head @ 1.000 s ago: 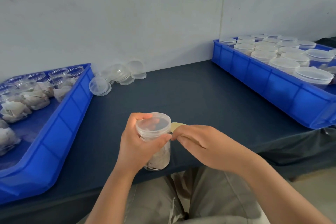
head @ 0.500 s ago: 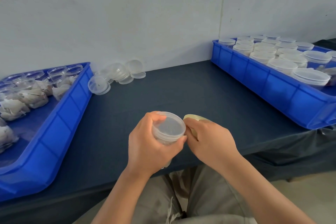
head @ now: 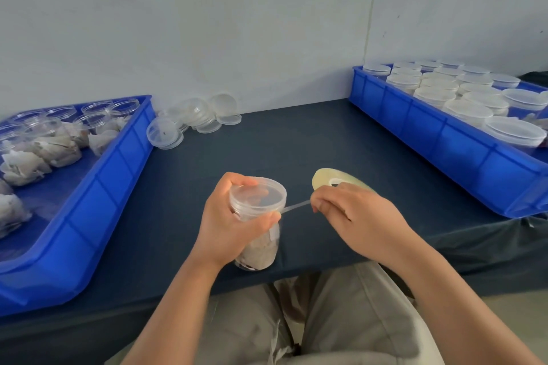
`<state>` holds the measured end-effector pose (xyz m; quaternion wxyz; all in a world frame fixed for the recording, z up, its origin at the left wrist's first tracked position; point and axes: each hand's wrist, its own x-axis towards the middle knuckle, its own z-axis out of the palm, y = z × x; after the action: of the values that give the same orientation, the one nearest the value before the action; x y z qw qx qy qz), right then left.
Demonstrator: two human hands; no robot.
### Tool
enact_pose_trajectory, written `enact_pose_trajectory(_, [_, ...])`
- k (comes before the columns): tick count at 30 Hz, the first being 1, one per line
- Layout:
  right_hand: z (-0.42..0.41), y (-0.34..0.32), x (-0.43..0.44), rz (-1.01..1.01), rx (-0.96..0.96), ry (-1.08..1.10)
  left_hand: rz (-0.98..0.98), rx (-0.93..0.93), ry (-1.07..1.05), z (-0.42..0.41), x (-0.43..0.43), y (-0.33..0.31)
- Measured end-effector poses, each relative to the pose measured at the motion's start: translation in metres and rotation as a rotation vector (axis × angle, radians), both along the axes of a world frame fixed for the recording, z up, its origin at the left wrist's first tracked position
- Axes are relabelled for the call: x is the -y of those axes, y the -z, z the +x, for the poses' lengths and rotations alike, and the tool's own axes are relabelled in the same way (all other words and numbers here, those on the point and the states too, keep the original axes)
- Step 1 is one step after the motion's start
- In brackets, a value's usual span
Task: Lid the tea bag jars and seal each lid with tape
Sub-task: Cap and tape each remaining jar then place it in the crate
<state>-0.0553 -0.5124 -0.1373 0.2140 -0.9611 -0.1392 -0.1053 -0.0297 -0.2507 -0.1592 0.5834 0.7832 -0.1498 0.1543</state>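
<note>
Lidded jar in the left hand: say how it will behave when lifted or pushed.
Probably light: the jar is clear plastic holding only tea bags. Likely tippy when pushed, being taller than wide. Its smooth wall may slip; the left hand wraps it.

Bare forearms (head: 178,299) over creased, light beige trousers (head: 341,323)

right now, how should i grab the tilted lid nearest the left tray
Likely best: take the tilted lid by its upper rim, pinching from above. It leans on edge, face toward the camera, so the rim stands clear of the table.
</note>
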Motion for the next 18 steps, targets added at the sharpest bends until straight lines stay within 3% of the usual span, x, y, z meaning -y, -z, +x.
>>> enact_pose_trajectory(5, [0.007,0.005,0.001,-0.015,0.031,0.017,-0.022,-0.016,0.159,0.003,-0.009,-0.006])
enact_pose_trajectory(10, [0.026,0.0,0.093,0.048,0.162,0.592,-0.212,-0.035,0.189,-0.013,-0.053,0.014])
enact_pose_trajectory(15, [0.023,-0.006,0.08,-0.011,0.198,0.349,-0.1,0.037,0.012,0.001,-0.04,0.008])
enact_pose_trajectory(18, [0.023,0.0,0.053,-0.047,0.072,0.239,-0.076,0.08,-0.015,0.001,-0.022,0.009])
